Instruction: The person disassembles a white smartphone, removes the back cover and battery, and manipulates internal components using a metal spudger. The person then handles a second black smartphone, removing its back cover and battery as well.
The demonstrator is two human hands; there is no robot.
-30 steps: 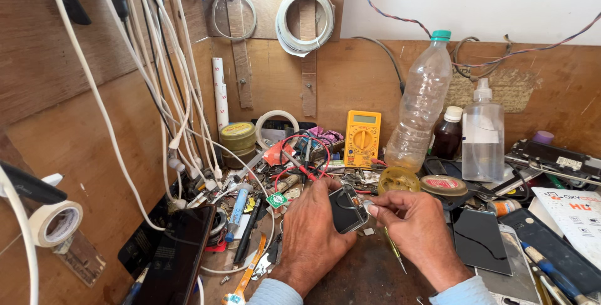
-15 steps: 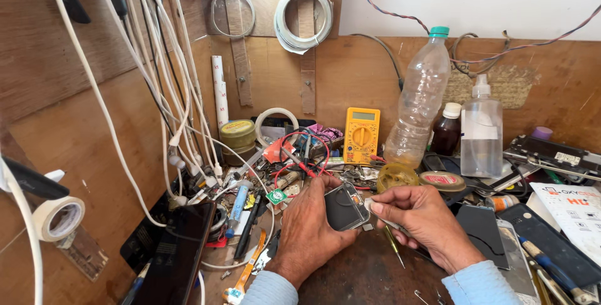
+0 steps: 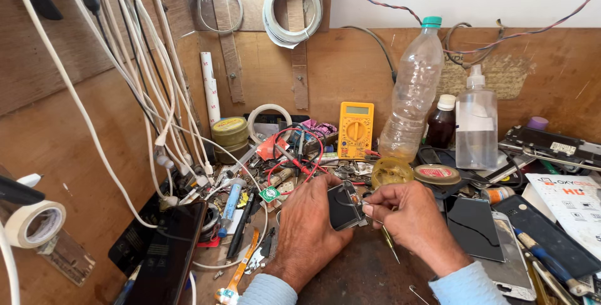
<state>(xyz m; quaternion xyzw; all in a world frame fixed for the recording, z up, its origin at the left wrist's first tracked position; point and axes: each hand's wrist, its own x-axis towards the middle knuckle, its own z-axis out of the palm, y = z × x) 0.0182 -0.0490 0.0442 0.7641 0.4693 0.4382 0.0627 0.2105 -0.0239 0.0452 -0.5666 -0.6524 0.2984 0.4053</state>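
My left hand [image 3: 310,227] grips a small dark phone-like device [image 3: 343,208] over the cluttered workbench. My right hand [image 3: 410,217] pinches a thin metal tool [image 3: 387,245] and touches the device's right edge; the tool's point slants down toward the bench. Both sleeves are light blue. Behind the hands lie red and black probe wires [image 3: 300,155] and a yellow multimeter [image 3: 355,129].
A clear plastic bottle [image 3: 413,92], a small dark bottle [image 3: 442,123] and a clear dispenser bottle [image 3: 477,123] stand at the back. Dark phones [image 3: 169,255] and screens [image 3: 472,227] lie left and right. White cables [image 3: 125,61] hang on the left; tape roll [image 3: 34,223] at far left.
The device has tilted slightly in my left hand, and my right hand has shifted closer to its right edge. The view has moved a little.
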